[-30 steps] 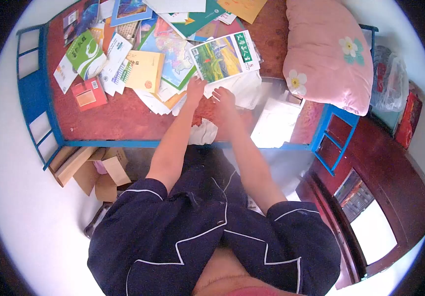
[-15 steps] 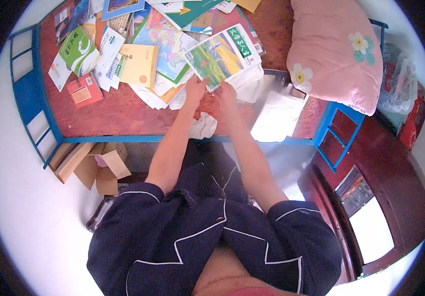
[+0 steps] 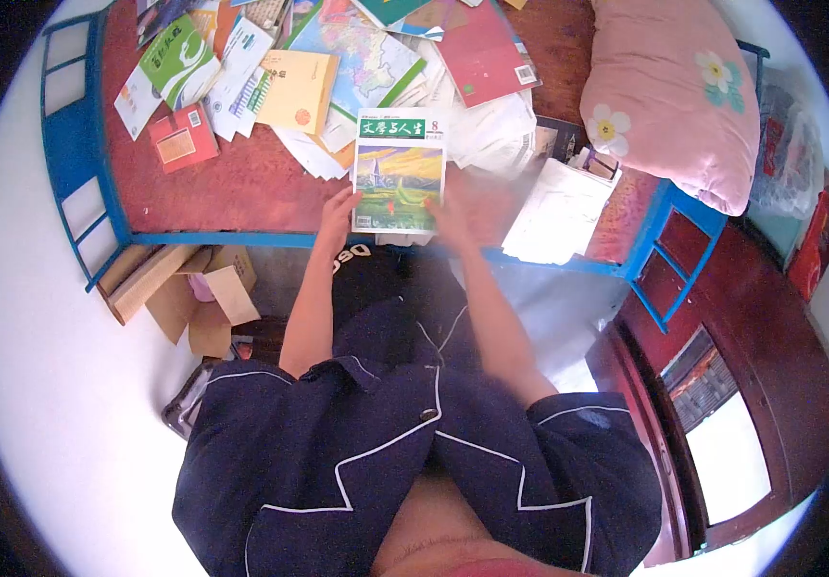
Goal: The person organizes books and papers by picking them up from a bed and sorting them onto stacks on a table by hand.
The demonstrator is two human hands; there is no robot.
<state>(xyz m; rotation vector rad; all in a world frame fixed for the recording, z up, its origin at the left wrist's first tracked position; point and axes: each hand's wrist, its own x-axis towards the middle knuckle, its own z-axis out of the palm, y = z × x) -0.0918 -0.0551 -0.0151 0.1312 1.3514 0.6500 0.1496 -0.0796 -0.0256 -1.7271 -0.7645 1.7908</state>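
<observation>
1 mag up, lots of books left lying about.
My L hand grips the mag's L edge; my R hand is at its R edge but blurry, so I can't tell if it grips too. The mag is L of the pink pillow & nearer me, not put down yet, I think. White papers sit in a pile on the pillow's near side. Well L of the pillow, the map, tan book, green book & small red book lie every which way on the bed, so prob. none stacked yet.
</observation>
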